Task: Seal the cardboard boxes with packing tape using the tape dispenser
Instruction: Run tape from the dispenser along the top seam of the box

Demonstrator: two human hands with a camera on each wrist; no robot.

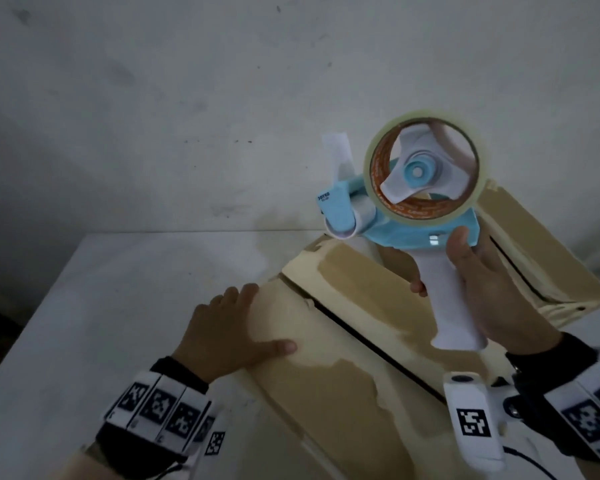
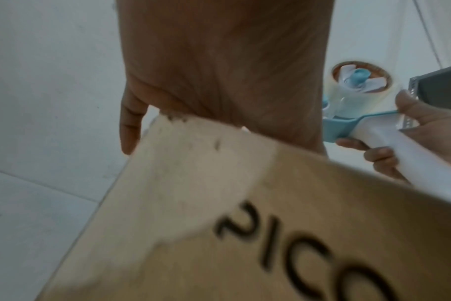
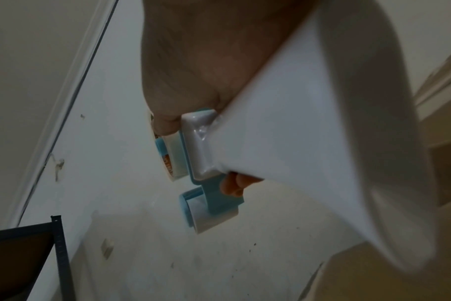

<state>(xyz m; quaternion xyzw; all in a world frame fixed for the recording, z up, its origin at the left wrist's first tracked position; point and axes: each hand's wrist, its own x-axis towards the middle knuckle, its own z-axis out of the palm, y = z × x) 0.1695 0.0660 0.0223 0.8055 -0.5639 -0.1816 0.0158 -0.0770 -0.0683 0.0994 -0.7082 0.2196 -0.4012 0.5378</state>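
A brown cardboard box lies on the white table, its top flaps closed with a dark seam between them; black letters show on its side. My left hand rests flat on the near flap with straight fingers, palm down. My right hand grips the white handle of a blue tape dispenser, held up above the box. A clear tape roll sits on its hub, and a loose end of tape sticks up at the front. The right wrist view shows the handle in my fist.
A second cardboard box stands behind the first, at the right. The white table extends left to a scuffed white wall. A dark metal shelf frame stands by the wall.
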